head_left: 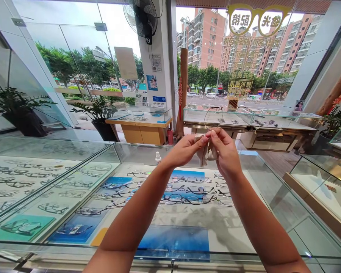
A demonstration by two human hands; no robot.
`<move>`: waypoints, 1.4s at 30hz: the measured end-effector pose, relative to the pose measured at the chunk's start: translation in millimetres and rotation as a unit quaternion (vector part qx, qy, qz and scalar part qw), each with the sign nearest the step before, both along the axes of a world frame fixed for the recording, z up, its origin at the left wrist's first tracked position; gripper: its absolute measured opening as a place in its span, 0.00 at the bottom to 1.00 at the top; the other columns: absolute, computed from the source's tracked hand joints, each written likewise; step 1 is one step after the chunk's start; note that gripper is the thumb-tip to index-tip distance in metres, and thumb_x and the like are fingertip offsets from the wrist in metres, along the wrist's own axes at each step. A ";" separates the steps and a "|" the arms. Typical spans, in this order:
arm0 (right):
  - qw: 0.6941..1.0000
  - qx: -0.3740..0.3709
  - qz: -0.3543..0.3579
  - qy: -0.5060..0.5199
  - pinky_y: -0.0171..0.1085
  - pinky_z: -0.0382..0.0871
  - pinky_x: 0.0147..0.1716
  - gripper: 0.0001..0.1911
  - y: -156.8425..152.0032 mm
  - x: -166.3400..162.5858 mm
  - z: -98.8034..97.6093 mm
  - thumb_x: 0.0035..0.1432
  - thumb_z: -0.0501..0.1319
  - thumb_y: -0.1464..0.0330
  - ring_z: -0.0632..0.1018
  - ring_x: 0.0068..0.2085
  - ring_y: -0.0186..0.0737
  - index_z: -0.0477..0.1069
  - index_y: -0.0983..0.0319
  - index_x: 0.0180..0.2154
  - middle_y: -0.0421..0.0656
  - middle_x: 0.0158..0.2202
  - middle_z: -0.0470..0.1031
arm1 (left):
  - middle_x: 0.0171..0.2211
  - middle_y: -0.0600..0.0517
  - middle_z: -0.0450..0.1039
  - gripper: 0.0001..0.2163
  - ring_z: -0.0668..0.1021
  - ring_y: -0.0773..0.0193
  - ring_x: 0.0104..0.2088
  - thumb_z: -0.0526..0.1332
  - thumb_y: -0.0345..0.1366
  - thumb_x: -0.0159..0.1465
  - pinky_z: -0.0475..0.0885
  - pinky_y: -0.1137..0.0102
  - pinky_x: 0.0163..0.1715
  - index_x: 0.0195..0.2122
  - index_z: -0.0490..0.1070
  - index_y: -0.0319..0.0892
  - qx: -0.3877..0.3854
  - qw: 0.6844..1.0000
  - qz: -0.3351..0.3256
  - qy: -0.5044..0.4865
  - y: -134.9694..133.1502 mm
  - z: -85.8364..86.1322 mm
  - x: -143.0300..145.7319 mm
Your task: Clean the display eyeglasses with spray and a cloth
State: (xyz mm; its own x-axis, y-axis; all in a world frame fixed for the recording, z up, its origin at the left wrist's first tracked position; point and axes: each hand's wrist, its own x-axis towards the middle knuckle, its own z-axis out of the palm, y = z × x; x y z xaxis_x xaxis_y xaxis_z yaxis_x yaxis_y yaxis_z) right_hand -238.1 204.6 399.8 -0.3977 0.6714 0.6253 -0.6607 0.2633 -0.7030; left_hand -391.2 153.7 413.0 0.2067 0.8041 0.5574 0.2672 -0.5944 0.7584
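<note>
Both my hands are raised above a glass display counter point(275, 204). My left hand point(187, 148) and my right hand point(226, 149) pinch together at a pair of thin-rimmed spectacles point(213, 119), whose round lens stands up above my fingertips. A pale cloth point(204, 156) hangs between the two hands, bunched under the frame. Both hands are closed on the spectacles and cloth. Beneath the glass lie several rows of spectacle frames point(193, 189) on white and blue trays.
A small white spray bottle point(158, 157) stands on the counter top left of my hands. More glass counters run to the left point(45, 178), right point(324, 178) and ahead point(230, 117). Potted plants point(99, 113) stand by the shop window. A wall fan point(142, 17) hangs above.
</note>
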 end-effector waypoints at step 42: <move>0.998 -0.034 -0.043 -0.035 0.34 0.70 0.33 0.17 2.4 5.6 6.9 0.57 0.76 0.52 0.74 0.34 0.35 0.80 0.57 0.35 0.39 0.36 0.76 | 0.29 0.53 0.70 0.24 0.69 0.66 0.31 0.63 0.58 0.71 0.65 0.71 0.32 0.33 0.74 0.40 0.028 0.997 0.077 -0.016 -6.3 5.2 2.4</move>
State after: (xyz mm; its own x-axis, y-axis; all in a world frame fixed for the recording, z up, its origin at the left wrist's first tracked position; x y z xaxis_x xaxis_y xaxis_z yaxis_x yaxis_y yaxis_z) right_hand -232.5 206.9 406.6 -0.3776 0.7450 0.5499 -0.5868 0.2668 -0.7645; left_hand -388.8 147.3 418.2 0.0658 0.7921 0.6069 0.3351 -0.5904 0.7343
